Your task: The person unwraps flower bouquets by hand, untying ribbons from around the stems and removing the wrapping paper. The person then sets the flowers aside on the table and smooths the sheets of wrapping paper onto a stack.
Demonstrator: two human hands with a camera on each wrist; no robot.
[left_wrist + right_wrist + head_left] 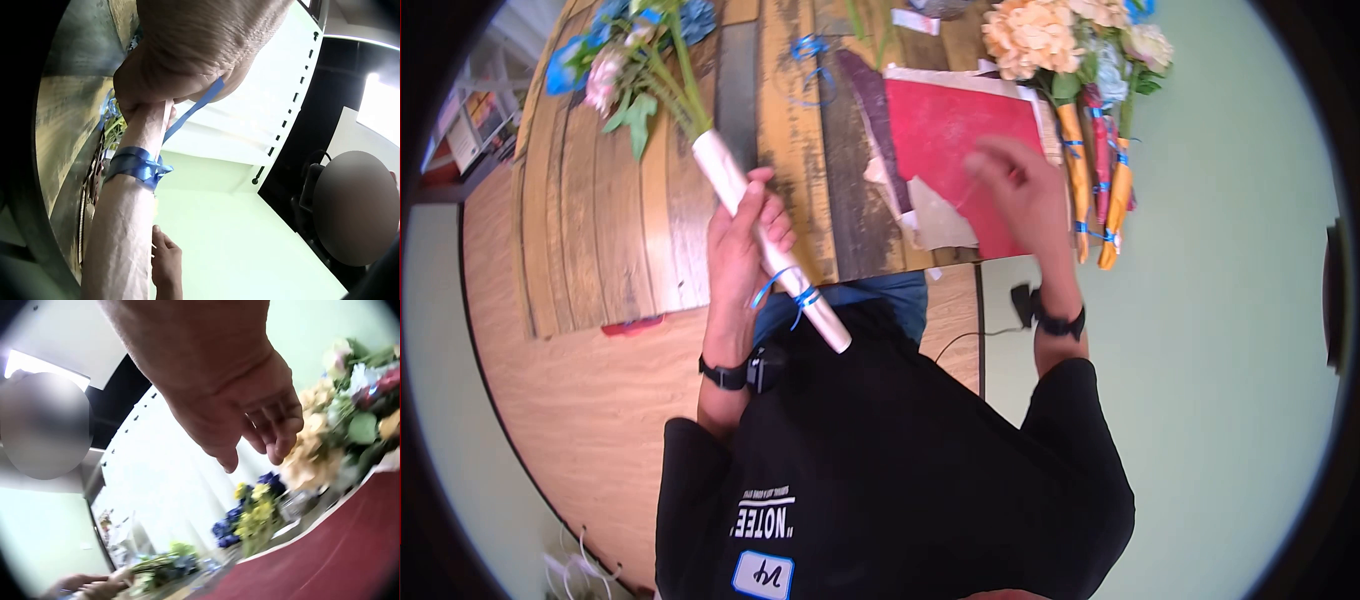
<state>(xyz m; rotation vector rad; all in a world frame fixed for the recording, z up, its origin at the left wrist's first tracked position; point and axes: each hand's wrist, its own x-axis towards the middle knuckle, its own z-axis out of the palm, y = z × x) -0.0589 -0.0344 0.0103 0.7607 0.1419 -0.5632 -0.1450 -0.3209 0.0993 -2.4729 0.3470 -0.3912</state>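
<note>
The left hand [745,235] grips a bouquet's stems, rolled in pale pink paper [718,165]; blue and pink flowers [605,75] come out of its far end. A blue ribbon [805,297] is tied round the paper near the lower end, below the hand; the left wrist view shows its knot [147,169] and a loose tail. Above the red sheet [940,130] the right hand [1025,190] is raised, slightly blurred, its fingers loosely bent with nothing between them. In the right wrist view the same hand [250,412] hangs in the air, touching nothing.
Wrapped bouquets with orange and red handles [1100,190] lie along the table's right edge, peach flowers [1035,40] at their far end. Dark and pale paper pieces surround the red sheet. Curled blue ribbon [810,47] lies on the wooden table [625,200]. Yellow flowers [256,519] stand farther back.
</note>
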